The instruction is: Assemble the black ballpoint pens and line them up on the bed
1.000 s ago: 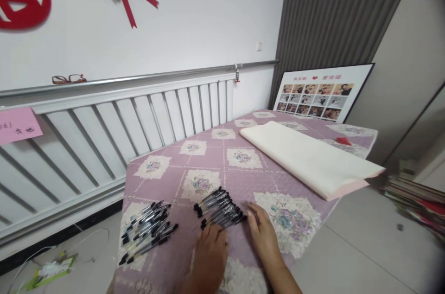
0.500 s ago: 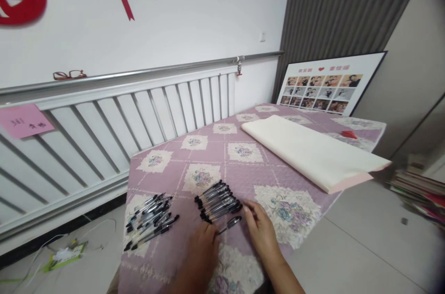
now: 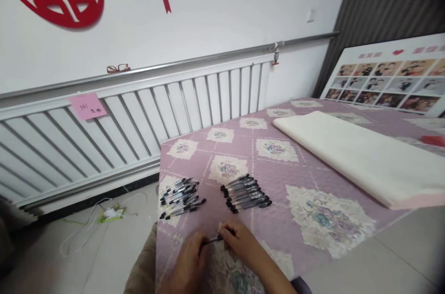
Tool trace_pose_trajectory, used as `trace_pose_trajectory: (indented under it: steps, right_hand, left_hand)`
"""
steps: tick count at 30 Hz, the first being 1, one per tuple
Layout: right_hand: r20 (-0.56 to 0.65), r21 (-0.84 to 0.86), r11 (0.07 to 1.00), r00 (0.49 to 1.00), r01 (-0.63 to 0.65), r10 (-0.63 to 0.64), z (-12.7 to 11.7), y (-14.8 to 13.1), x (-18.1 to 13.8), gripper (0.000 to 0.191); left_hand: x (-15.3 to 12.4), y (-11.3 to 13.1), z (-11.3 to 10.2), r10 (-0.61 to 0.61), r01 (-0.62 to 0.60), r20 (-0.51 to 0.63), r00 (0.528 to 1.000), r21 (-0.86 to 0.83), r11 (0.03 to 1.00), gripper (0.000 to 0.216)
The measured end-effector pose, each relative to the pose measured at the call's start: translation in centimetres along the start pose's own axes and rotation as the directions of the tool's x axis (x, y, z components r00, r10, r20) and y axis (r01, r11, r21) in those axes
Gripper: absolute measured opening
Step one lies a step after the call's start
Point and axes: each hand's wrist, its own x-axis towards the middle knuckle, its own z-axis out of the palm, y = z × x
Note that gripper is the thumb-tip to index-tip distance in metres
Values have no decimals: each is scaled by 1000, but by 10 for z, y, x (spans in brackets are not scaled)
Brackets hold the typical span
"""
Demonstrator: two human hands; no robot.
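Note:
Both my hands meet low in the view over the purple flowered cover and hold a single black pen between them. My left hand pinches the pen's left end; my right hand pinches its right end. Beyond them a neat row of black-capped pens lies on the cover. A looser pile of pens sits to the left near the cover's edge.
A folded cream cloth lies on the right of the cover. A photo board leans at the far right. A white slatted radiator cover with a pink note and red glasses runs along the wall. Cables lie on the floor.
My hands drew back from the pen row toward me, and one pen came away with them, now gripped by both. The view swung to the left.

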Motion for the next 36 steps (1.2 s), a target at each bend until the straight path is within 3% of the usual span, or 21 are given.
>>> trace_pose_trajectory:
  steps: [6, 11, 16, 24, 32, 36]
  right_hand:
    - [23, -154, 982, 994, 109, -107, 6, -7, -1, 15]
    - [-34, -174, 984, 998, 46, -53, 2, -5, 1, 20]
    - [4, -282, 958, 998, 59, -61, -1, -4, 1, 26]
    - [43, -220, 974, 998, 63, -55, -11, -8, -3, 14]
    - [111, -234, 956, 982, 174, -152, -19, -19, -12, 14]
    - [109, -227, 958, 982, 174, -153, -19, -18, -11, 14]
  left_hand:
    - [11, 2, 11, 146, -146, 17, 989, 166, 975, 19]
    - [18, -3, 18, 144, -138, -17, 989, 190, 972, 17]
    - [18, -5, 18, 185, -176, -39, 982, 174, 969, 16]
    - [22, -7, 22, 156, -157, 21, 988, 212, 965, 15]
    - [23, -1, 16, 218, -231, 85, 972, 194, 953, 19]
    - [22, -1, 16, 255, -262, 61, 965, 194, 945, 20]
